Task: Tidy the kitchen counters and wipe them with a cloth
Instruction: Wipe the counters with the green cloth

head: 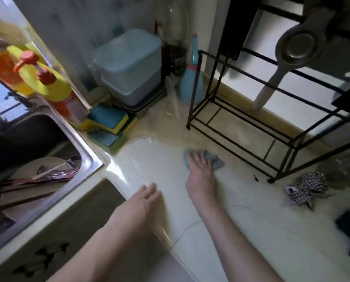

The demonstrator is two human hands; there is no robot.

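My right hand [200, 169] presses flat on a small blue-grey cloth [217, 160] on the cream counter [153, 159], just in front of the black wire rack. The cloth shows around the fingers, mostly to their right. My left hand [144, 198] rests at the counter's front edge with fingers together and nothing in it. The counter surface looks wet and shiny between the hands and the sponges.
A steel sink [84, 153] with plates and utensils lies to the left. Blue-and-yellow sponges [108, 121], a yellow bottle [47, 86], blue lidded tubs [129, 66] and a blue spray bottle [190, 84] crowd the back corner. The black rack [271, 127] stands right; a patterned cloth [306, 190] lies beyond.
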